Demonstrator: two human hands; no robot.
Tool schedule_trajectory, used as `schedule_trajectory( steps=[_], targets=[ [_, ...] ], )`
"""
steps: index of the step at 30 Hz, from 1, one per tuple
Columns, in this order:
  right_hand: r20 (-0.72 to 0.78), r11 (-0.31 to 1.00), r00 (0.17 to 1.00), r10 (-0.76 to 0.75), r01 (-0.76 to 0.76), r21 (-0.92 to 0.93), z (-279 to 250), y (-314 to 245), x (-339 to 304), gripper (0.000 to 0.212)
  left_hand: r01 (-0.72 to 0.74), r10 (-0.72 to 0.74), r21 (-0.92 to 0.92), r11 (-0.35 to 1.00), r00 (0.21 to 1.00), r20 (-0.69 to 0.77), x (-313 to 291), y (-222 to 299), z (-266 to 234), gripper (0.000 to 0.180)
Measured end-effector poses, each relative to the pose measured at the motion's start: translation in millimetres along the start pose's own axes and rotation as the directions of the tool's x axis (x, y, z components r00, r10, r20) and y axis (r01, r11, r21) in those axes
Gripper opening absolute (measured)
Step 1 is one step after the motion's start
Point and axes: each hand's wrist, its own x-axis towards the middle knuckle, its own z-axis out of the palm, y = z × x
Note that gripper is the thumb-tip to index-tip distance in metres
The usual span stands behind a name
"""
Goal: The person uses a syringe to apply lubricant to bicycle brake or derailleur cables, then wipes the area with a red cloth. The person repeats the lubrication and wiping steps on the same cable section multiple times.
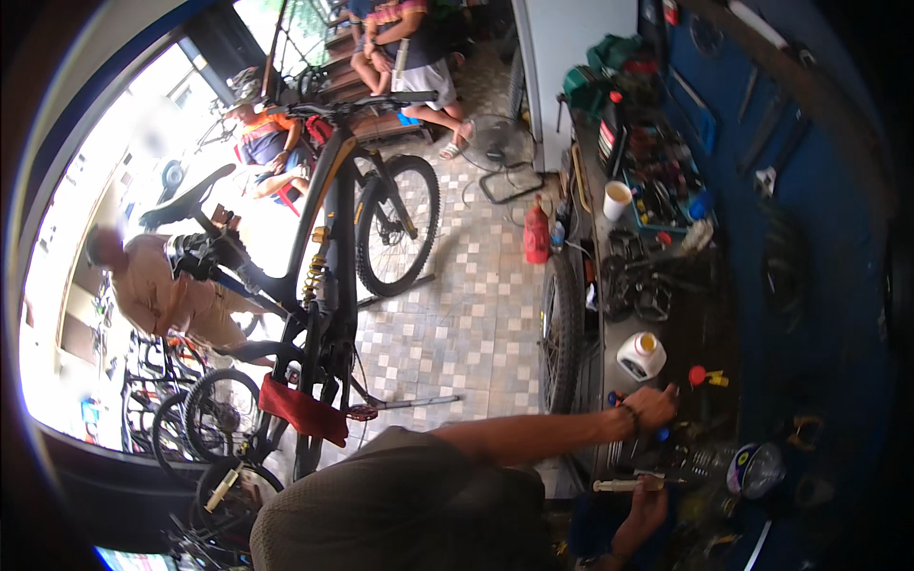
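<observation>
My right hand [644, 519] is closed around a pale syringe [617, 485], which lies level over the dark workbench [700, 328]. Reaching across above it, my left hand [651, 407] has its fingers curled; whatever they hold, if anything, is hidden. Just beyond my left hand stands a white plastic bottle [640, 360] with its yellowish mouth facing up. A red cap [698, 375] with a yellow piece beside it rests on the bench near my left fingertips. To the right of the syringe lies a clear plastic bottle [757, 469] with a coloured label.
A mountain bike [328, 238] with a red cloth [303, 411] stands left of me. Along the bench are a paper cup [617, 201], pedals [653, 295] and a tray of small parts [666, 181]. A tyre [562, 333] leans against it. Several people are nearby.
</observation>
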Motion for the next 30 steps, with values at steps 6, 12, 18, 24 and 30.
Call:
schedule_trajectory(
  steps=[6, 12, 18, 24, 30],
  targets=[
    [0.26, 0.99, 0.957, -0.13, 0.139, -0.016, 53.4, -44.2, 41.4, 0.028, 0.067, -0.249, -0.43, 0.9, 0.89, -0.381, -181.5, -28.6, -134.8, 0.018],
    [0.591, 0.922, 0.747, -0.307, 0.386, -0.009, 196.2, -99.0, 9.8, 0.023, 0.309, -0.6, -0.577, 0.756, 0.679, -0.423, -432.7, -56.4, -141.0, 0.02],
    [0.812, 0.926, 0.502, -0.297, 0.36, 0.116, 332.8, -94.9, -125.6, 0.03, 0.282, -0.818, -0.799, 0.531, 0.417, -0.396, -673.0, 14.2, -97.0, 0.019],
    [0.945, 0.955, 0.238, -0.223, 0.249, 0.162, 413.6, -117.6, -260.2, 0.033, 0.058, -0.905, -0.951, 0.304, -0.294, -0.307, -828.4, 64.4, -37.5, 0.009],
    [0.963, 0.937, 0.103, -0.251, 0.274, 0.215, 451.9, -133.1, -323.3, 0.033, 0.449, -0.462, -0.758, 0.474, -0.606, -0.648, -876.6, -12.3, -60.2, 0.011]
  ],
)
